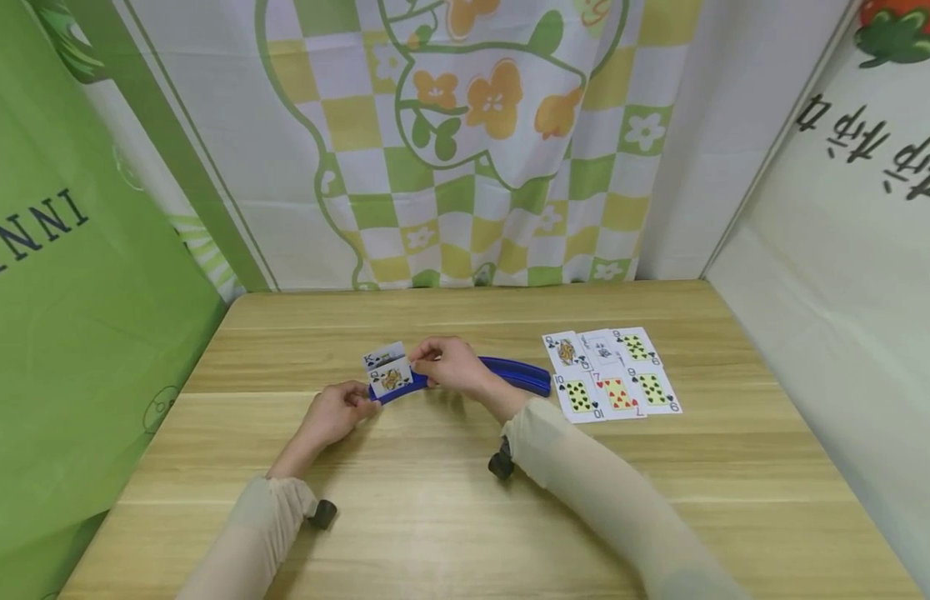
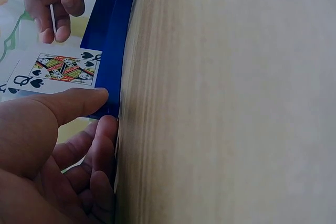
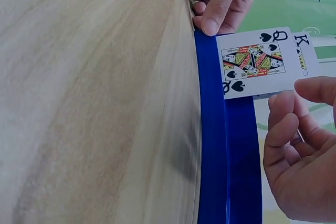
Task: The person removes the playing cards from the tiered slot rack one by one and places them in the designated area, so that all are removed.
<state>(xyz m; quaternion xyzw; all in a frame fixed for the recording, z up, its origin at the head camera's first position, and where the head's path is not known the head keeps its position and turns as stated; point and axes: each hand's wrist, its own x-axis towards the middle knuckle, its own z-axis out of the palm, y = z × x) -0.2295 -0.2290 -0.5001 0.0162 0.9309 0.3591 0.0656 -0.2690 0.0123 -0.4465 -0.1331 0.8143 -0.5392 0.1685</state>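
Note:
A curved blue card holder (image 1: 519, 377) lies on the table, its left end carrying a queen of spades (image 1: 392, 379) in front and a king of spades (image 1: 381, 357) behind, both upright. My left hand (image 1: 336, 414) grips that left end, thumb on the front face beside the queen and fingers curled below. My right hand (image 1: 459, 367) hovers just right of the two cards, its fingers loosely bent. In the right wrist view the right thumb (image 3: 317, 88) is close to the queen's upper corner; whether it touches is unclear. No card shows between the right fingers.
Right of the holder, several face-up playing cards (image 1: 617, 396) lie in two rows, among them a ten, a red seven and nines. The wooden table (image 1: 435, 517) meets a patterned curtain (image 1: 465, 225) at the back, with cloth walls on both sides.

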